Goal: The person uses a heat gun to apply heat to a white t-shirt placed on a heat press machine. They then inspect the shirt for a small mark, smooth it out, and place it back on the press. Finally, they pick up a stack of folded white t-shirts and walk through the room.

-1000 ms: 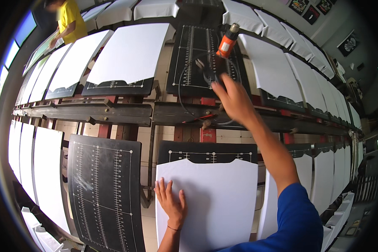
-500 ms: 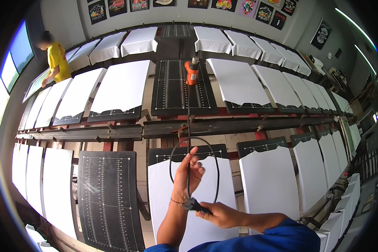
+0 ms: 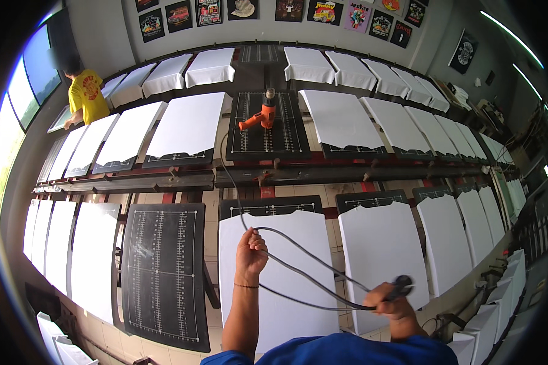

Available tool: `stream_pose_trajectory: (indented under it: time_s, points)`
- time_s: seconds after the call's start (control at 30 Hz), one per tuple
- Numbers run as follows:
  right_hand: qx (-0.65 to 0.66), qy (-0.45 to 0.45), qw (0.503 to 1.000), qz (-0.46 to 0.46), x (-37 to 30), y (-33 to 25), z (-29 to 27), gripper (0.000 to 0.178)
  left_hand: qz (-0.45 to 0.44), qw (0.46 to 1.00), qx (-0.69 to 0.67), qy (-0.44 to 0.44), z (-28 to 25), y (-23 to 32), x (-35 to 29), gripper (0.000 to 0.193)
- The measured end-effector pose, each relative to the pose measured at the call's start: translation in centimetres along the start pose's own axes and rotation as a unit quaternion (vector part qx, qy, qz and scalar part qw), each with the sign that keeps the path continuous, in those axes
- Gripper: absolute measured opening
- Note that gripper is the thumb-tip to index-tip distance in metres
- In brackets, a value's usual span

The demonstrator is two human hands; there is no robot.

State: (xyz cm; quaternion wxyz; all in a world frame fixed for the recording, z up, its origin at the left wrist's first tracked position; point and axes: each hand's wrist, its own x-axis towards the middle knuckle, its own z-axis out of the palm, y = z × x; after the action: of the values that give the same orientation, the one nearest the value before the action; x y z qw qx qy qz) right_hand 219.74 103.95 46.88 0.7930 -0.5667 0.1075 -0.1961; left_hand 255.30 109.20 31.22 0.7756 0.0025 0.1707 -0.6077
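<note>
An orange heat gun point(image 3: 266, 115) rests on a bare black platen in the middle row, its dark nozzle at the far end and its handle to the left. From the handle a black power cord point(image 3: 230, 176) runs down to my left hand point(image 3: 251, 250), whose fingers are closed around it above a white-covered platen. Several strands of the cord stretch from there to the right. My right hand point(image 3: 388, 302) is wrapped around the cord's end, with the black plug point(image 3: 402, 287), slightly blurred, sticking out past the fingers.
White fabric point(image 3: 279, 261) covers most of the platens in the rows. A bare black platen point(image 3: 164, 274) with white scale marks stands left of my arms. Dark rails point(image 3: 323, 173) run between the rows. A person in a yellow shirt point(image 3: 90, 97) works at the far left.
My right hand has moved right with the plug, stretching the cord. My left hand has closed and shifted left. The heat gun has turned, its handle now leftward. The other person has turned away.
</note>
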Motion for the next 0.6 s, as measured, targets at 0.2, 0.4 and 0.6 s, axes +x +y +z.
stream_pose_trajectory:
  time_s: [0.2,0.4,0.6]
  points:
    - [0.108,-0.087,0.963,-0.229,-4.3,-5.3,1.0,0.049,-0.047,0.968,0.246,-0.006,3.4,-6.8,-3.4,0.047]
    - [-0.030,-0.070,0.924,-0.374,-12.4,-10.9,3.5,0.040,-0.291,0.928,0.166,-0.162,5.6,-9.4,-7.9,0.072]
    - [-0.098,0.111,0.892,-0.428,-17.6,-12.3,6.7,0.021,-0.188,0.794,0.380,-0.436,0.5,-2.2,3.7,0.055]
